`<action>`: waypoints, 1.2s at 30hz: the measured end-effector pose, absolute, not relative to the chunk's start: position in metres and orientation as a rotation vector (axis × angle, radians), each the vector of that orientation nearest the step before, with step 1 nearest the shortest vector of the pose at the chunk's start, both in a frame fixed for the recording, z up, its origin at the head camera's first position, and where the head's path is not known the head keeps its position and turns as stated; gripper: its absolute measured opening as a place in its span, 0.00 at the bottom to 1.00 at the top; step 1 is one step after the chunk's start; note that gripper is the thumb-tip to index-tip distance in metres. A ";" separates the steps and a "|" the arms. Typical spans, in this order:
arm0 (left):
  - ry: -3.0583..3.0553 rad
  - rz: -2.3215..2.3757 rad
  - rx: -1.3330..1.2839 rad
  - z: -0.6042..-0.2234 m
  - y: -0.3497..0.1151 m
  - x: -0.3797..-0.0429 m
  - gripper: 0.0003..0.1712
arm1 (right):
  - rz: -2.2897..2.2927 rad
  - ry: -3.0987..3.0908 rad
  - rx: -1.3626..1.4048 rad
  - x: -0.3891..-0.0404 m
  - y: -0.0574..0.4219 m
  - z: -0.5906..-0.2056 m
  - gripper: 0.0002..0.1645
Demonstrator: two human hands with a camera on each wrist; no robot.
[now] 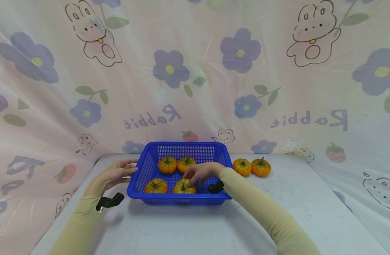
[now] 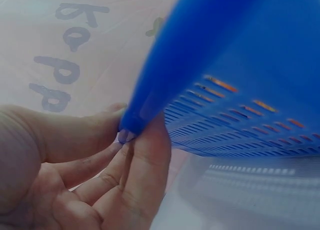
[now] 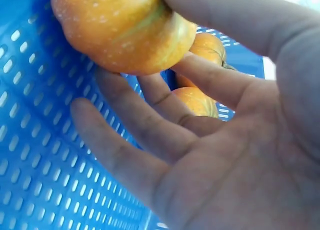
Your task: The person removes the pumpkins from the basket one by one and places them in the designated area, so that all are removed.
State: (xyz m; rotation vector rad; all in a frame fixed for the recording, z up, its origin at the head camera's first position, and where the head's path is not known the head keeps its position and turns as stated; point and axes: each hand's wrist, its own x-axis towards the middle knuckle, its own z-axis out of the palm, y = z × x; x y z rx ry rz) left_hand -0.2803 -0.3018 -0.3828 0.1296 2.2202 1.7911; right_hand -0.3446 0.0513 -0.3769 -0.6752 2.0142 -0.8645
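A blue plastic basket point(image 1: 181, 201) with slotted walls stands on the white table. My left hand point(image 1: 116, 173) is at its left side; in the left wrist view the thumb and index finger pinch the basket's rim point(image 2: 145, 107). Inside the basket, my right hand point(image 1: 205, 172) holds the front right orange pumpkin point(image 1: 183, 187). Up close, the thumb lies by the top of this pumpkin point(image 3: 125, 32) and fingertips are at its underside. Another pumpkin point(image 1: 156, 186) sits to its left. Behind them are a back left pumpkin point(image 1: 167, 165) and a back right pumpkin point(image 1: 184, 163), partly hidden by the hand.
Two more pumpkins stand side by side on the table right of the basket, a nearer pumpkin point(image 1: 242, 167) and a farther right pumpkin point(image 1: 261, 167). A patterned curtain point(image 1: 201, 95) hangs behind the table point(image 1: 297, 198) and along its sides.
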 end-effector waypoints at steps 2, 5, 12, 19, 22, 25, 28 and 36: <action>2.224 1.785 0.132 -0.383 -0.302 -0.280 0.37 | -0.858 2.015 -0.674 -0.345 0.051 -0.376 0.23; 2.227 1.782 0.128 -0.382 -0.302 -0.280 0.37 | -0.855 2.003 -0.681 -0.346 0.052 -0.374 0.22; 2.226 1.783 0.132 -0.383 -0.302 -0.280 0.37 | -0.865 1.980 -0.678 -0.345 0.052 -0.374 0.21; 2.215 1.788 0.137 -0.382 -0.302 -0.280 0.37 | -0.879 1.974 -0.687 -0.345 0.054 -0.373 0.20; 2.208 1.791 0.142 -0.380 -0.302 -0.279 0.37 | -0.895 1.969 -0.692 -0.344 0.056 -0.371 0.20; 2.199 1.796 0.146 -0.380 -0.302 -0.280 0.37 | -0.927 1.958 -0.696 -0.345 0.059 -0.369 0.20; 2.193 1.797 0.144 -0.380 -0.302 -0.280 0.37 | -0.969 1.935 -0.695 -0.346 0.063 -0.368 0.21; 2.204 1.785 0.140 -0.381 -0.302 -0.280 0.37 | -1.049 1.945 -0.724 -0.349 0.077 -0.359 0.25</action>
